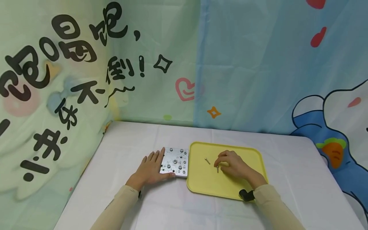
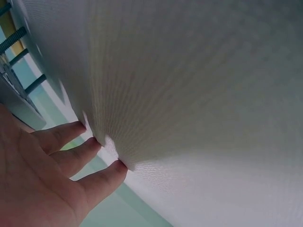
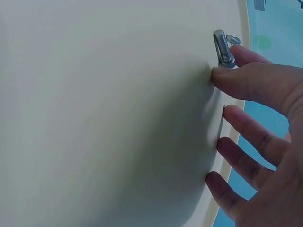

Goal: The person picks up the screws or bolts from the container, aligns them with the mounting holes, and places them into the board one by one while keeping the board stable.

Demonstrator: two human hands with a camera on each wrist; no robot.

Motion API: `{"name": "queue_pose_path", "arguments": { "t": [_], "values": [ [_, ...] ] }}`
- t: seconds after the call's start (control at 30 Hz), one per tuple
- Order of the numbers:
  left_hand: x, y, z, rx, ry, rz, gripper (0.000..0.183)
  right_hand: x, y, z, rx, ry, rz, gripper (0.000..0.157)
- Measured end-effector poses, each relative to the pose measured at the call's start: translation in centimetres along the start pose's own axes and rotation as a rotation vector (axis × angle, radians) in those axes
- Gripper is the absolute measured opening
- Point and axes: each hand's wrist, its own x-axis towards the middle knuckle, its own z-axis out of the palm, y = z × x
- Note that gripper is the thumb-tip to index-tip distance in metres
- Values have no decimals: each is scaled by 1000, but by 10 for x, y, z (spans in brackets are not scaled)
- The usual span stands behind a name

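Note:
My left hand (image 1: 150, 171) lies flat with fingers spread at the left side of a square metal plate (image 1: 178, 158), its thumb along the plate's near edge. Several bolts (image 1: 175, 161) stand in that plate, and their threaded shanks (image 2: 13, 39) stick out beneath it in the left wrist view. Over a yellow tray (image 1: 201, 182), my right hand (image 1: 233, 164) pinches a silver bolt (image 3: 223, 47) by one end between thumb and forefinger; the other fingers touch the tray. A second bolt (image 1: 207, 161) lies on the tray, left of these fingertips.
The tray sits against the plate's right side on a white cloth-covered table (image 1: 166, 204). Printed fabric curtains (image 1: 244, 64) hang behind the table and along its left. A black strap (image 1: 246, 195) is at the right wrist.

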Motion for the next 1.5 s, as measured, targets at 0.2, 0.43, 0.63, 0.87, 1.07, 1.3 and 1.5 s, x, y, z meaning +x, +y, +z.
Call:
{"name": "queue_pose_path", "arguments": {
  "t": [0.2,0.43,0.63,0.87,1.07,1.3,1.5],
  "values": [
    [-1,0,0,-9,3,9,120,-1,-1,-1,-11,12,36,19],
    [-1,1,-3,0,5,4,119,-1,-1,1,7,2,-6,30],
    [-1,0,-1,-6,2,3,119,-2,-1,2,4,-10,6,21],
    [-1,0,0,-6,2,4,119,-4,-5,3,33,-29,3,30],
    [-2,1,-2,-2,1,1,118,-5,-8,1,19,-50,5,24],
    [-4,2,-4,-8,9,5,119,-5,-7,2,8,-16,3,16],
    [-3,1,-3,-9,16,12,118,-4,-6,3,-7,4,23,13]
  ]
}}
